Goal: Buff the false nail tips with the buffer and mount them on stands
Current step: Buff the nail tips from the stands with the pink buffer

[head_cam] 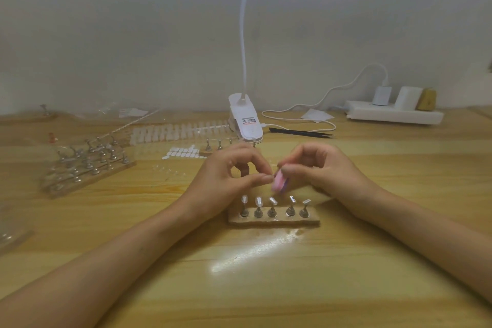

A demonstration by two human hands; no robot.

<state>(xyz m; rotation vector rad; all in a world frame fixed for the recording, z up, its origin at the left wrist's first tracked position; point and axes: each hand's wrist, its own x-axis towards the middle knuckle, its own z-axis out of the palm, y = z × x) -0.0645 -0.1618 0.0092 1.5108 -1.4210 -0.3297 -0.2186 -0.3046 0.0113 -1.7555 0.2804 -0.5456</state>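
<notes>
My right hand (316, 168) grips a small pink buffer block (279, 181) above the middle of the wooden table. My left hand (234, 170) pinches something tiny between thumb and fingertips right against the buffer; the nail tip itself is too small and blurred to make out. Just in front of both hands lies a wooden strip base (274, 221) with several metal stands, each topped with a clear nail tip (244, 198).
A second wooden base with several bare metal stands (87, 162) sits at the left. Rows of clear nail tips (181, 132) and white adhesive tabs (183, 153) lie behind my hands. A clip lamp (246, 122), black tweezers (300, 132) and a power strip (394, 113) are at the back.
</notes>
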